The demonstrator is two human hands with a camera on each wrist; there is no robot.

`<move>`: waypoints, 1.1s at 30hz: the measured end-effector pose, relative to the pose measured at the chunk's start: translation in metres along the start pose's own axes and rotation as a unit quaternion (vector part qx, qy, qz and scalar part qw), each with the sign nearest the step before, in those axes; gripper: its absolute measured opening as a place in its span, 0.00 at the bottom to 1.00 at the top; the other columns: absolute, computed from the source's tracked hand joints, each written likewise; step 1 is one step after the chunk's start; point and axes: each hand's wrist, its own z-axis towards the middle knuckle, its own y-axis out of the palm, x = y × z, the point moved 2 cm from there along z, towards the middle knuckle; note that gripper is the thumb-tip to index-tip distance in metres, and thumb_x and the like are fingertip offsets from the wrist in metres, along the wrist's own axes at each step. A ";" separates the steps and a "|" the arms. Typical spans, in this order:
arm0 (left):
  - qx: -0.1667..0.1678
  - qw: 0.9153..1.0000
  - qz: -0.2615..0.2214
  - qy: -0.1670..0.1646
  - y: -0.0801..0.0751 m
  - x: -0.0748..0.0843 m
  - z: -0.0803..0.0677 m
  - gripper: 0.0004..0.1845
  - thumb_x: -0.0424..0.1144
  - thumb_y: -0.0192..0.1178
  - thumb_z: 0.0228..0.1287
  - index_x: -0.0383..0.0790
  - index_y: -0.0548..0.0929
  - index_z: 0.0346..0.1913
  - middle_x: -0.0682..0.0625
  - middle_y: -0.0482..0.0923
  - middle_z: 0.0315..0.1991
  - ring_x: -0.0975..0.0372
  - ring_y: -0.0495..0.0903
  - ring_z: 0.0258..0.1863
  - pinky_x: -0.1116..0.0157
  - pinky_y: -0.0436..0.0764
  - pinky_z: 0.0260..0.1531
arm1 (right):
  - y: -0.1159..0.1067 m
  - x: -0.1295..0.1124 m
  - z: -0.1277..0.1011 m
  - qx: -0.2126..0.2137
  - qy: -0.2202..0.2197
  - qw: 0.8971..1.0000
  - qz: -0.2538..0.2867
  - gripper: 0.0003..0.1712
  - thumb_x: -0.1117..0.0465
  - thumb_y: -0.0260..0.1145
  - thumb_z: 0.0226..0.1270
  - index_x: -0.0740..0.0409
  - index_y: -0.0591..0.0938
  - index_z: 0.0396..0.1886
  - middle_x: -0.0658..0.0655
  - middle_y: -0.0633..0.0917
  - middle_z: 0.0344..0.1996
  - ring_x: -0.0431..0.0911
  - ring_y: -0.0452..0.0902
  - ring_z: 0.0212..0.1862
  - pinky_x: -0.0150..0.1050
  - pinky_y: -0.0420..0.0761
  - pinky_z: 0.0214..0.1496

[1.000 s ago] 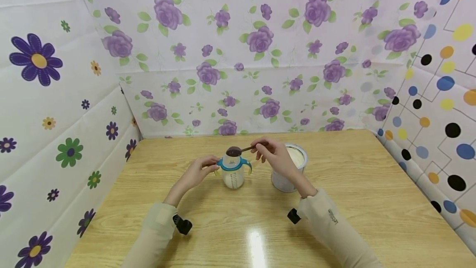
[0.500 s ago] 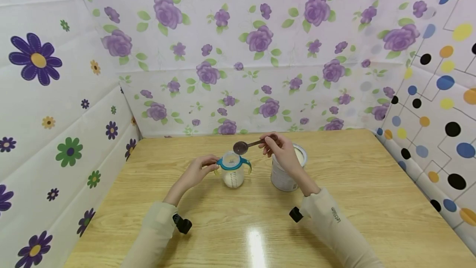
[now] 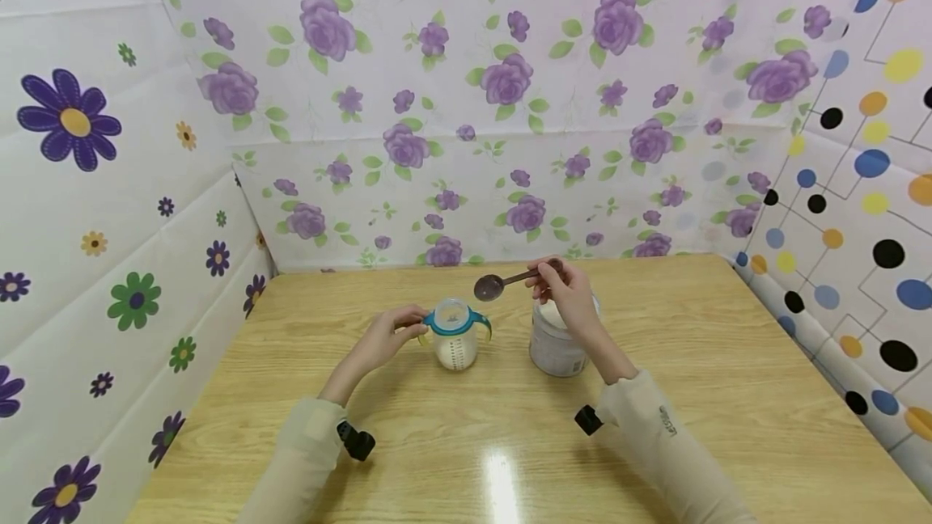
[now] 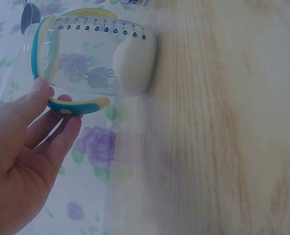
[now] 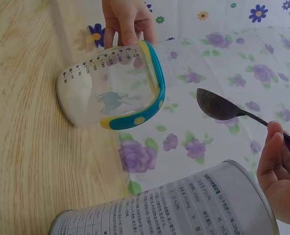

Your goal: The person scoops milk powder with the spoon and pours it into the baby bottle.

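Left hand: the left hand (image 3: 383,336) holds the near handle of the baby bottle (image 3: 454,335). The thumb and fingers pinch that handle. In the left wrist view the hand (image 4: 25,147) curls under the yellow and blue handle.
Baby bottle: it stands upright on the table (image 3: 713,362), near the middle. It is see-through, with a blue ring at the top and number marks up the side. White powder sits at the bottom of it (image 5: 110,90). The top is open, with no lid on it.
Right hand: the right hand (image 3: 564,293) pinches the thin stem of the spoon (image 3: 502,283). The fingers (image 5: 277,164) curl round the stem.
Spoon: it is dark brown and up in the air. Its round scoop points to 9 o'clock from the hand. The scoop hangs at about 2 o'clock from the bottle top, not touching it. I cannot tell if there is powder in the scoop (image 5: 216,105).
Can: the silver can (image 3: 557,338) stands at 3 o'clock from the bottle, near it but not touching. It is open, and pale powder shows inside. The right hand is above its top. Small print runs round its side (image 5: 184,205).
Walls: paper with purple roses (image 3: 510,79) is at 12 o'clock. Big flowers (image 3: 69,120) are at 9 o'clock. Coloured dots (image 3: 874,160) are at 3 o'clock.
Sleeves: both arms wear pale sleeves (image 3: 655,435).
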 end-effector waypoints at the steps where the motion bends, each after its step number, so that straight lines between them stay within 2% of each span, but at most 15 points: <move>1: 0.000 1.000 0.000 0.001 0.000 0.000 0.000 0.10 0.37 0.56 0.71 0.47 0.83 0.50 0.47 0.84 0.48 0.53 0.83 0.50 0.53 0.83 0.50 | -0.001 0.000 0.000 0.003 0.003 1.000 0.004 0.19 0.56 0.53 0.77 0.71 0.78 0.45 0.47 0.84 0.26 0.37 0.77 0.24 0.27 0.76 0.25; 10: -0.001 1.000 0.003 0.008 0.000 0.001 0.000 0.11 0.39 0.56 0.71 0.43 0.83 0.52 0.47 0.84 0.48 0.53 0.83 0.50 0.53 0.82 0.50 | -0.013 0.001 0.001 0.051 0.019 0.998 0.017 0.16 0.56 0.52 0.78 0.63 0.80 0.40 0.47 0.83 0.23 0.36 0.75 0.23 0.26 0.76 0.24; 15: -0.002 1.000 0.004 0.007 0.000 0.001 0.001 0.11 0.39 0.57 0.71 0.44 0.83 0.52 0.47 0.84 0.48 0.52 0.83 0.51 0.53 0.82 0.51 | -0.017 0.000 0.001 0.070 0.016 0.997 0.022 0.22 0.56 0.51 0.78 0.76 0.76 0.44 0.48 0.83 0.22 0.36 0.74 0.21 0.25 0.75 0.23; 18: -0.001 1.000 0.006 0.004 0.000 0.000 0.001 0.11 0.38 0.57 0.70 0.45 0.83 0.52 0.47 0.84 0.48 0.52 0.82 0.51 0.53 0.82 0.51 | -0.018 0.000 0.002 0.081 0.016 0.996 0.026 0.24 0.56 0.51 0.78 0.80 0.75 0.45 0.47 0.82 0.21 0.35 0.74 0.21 0.24 0.74 0.22; 24: -0.001 1.000 0.005 0.003 0.000 -0.001 0.002 0.11 0.39 0.57 0.71 0.46 0.83 0.51 0.47 0.84 0.48 0.53 0.83 0.51 0.53 0.82 0.52 | -0.022 -0.002 0.002 0.133 0.014 0.991 0.029 0.17 0.60 0.50 0.78 0.70 0.78 0.35 0.47 0.80 0.18 0.36 0.72 0.18 0.24 0.72 0.20; 28: -0.002 1.000 0.004 0.003 0.000 -0.001 0.002 0.11 0.39 0.57 0.71 0.46 0.83 0.51 0.47 0.84 0.48 0.53 0.82 0.51 0.53 0.82 0.51 | -0.025 -0.003 0.001 0.172 0.010 0.985 0.030 0.16 0.61 0.50 0.77 0.67 0.78 0.32 0.46 0.78 0.16 0.36 0.69 0.16 0.24 0.70 0.18; 33: -0.003 1.000 0.002 0.003 0.000 -0.001 0.001 0.11 0.39 0.56 0.71 0.47 0.82 0.52 0.47 0.84 0.48 0.53 0.82 0.51 0.54 0.83 0.50 | -0.029 -0.002 0.001 0.186 0.011 0.982 0.027 0.17 0.61 0.49 0.77 0.64 0.78 0.31 0.45 0.78 0.15 0.35 0.68 0.17 0.24 0.68 0.18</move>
